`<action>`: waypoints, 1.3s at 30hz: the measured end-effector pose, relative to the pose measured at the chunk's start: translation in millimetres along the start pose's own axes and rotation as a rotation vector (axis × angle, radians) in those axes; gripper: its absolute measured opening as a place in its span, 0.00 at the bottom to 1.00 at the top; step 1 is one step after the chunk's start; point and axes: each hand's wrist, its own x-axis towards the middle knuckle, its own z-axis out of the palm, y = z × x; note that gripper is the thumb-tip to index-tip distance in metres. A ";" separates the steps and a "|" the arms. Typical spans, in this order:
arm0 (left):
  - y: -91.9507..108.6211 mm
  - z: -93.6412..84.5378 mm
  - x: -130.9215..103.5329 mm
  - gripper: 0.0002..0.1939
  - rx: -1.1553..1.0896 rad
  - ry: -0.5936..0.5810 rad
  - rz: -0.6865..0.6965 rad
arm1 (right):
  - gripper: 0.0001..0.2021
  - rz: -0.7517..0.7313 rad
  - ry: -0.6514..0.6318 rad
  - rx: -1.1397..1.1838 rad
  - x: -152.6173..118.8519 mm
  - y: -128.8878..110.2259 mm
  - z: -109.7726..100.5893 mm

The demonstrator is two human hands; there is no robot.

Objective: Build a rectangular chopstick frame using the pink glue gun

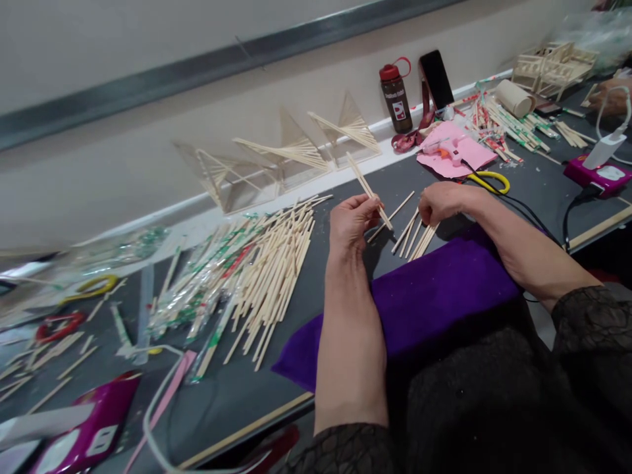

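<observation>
My left hand (353,220) pinches a pair of pale wooden chopsticks (364,180), held tilted above the dark table. Close by on the right, my right hand (444,203) reaches down with curled fingers onto a small row of loose chopsticks (423,243). Its fingertips are at the upper ends of these sticks and partly hidden. A single chopstick (402,206) lies slantwise between both hands. Purple cloth (444,283) covers the table's near edge under my forearms.
To the left lie many loose chopsticks (276,276) and wrapped ones (207,283). Twisted stick frames (291,155) lean against the wall. A glue gun (447,153) rests on pink paper (471,148), beside yellow-handled scissors (498,181). Behind stands a bottle (396,102). Another person's hand (609,97) shows far right.
</observation>
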 end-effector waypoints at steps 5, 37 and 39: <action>-1.9 0.3 0.9 0.08 0.011 -0.020 -0.030 | 0.08 -0.005 0.047 0.104 -7.7 -0.4 -6.4; -0.8 12.3 -7.5 0.14 -0.144 -0.058 -0.039 | 0.08 0.167 0.489 0.598 -5.7 -25.8 5.1; -1.4 17.4 -10.8 0.14 -0.130 -0.118 -0.034 | 0.06 0.125 0.546 0.678 -3.3 -26.7 7.7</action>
